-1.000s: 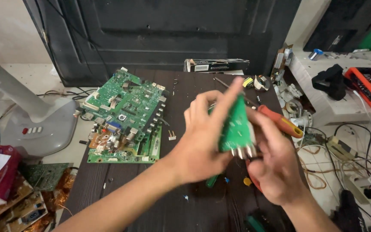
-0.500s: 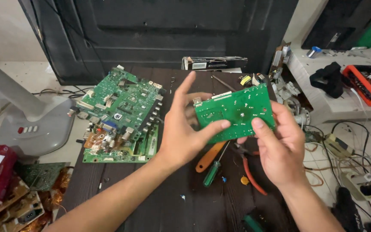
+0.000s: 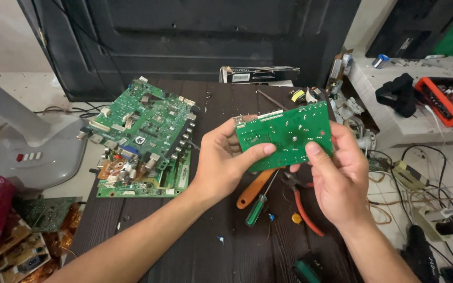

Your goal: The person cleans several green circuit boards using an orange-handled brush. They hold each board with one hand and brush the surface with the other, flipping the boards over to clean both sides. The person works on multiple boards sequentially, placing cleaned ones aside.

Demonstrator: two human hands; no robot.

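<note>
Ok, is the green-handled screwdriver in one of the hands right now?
No, the green-handled screwdriver lies on the dark table while the left hand and right hand hold the small green circuit board.

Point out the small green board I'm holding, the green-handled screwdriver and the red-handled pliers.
small green board point(image 3: 284, 133), head view, bare solder side.
green-handled screwdriver point(image 3: 256, 209), head view, handle.
red-handled pliers point(image 3: 305, 212), head view, left handle.

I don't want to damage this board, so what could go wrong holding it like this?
Both hands, left hand and right hand, pinch the small green circuit board with thumbs on its solder side; sharp leads might prick. If it slips, it could drop onto the green-handled screwdriver and red-handled pliers below.
</note>
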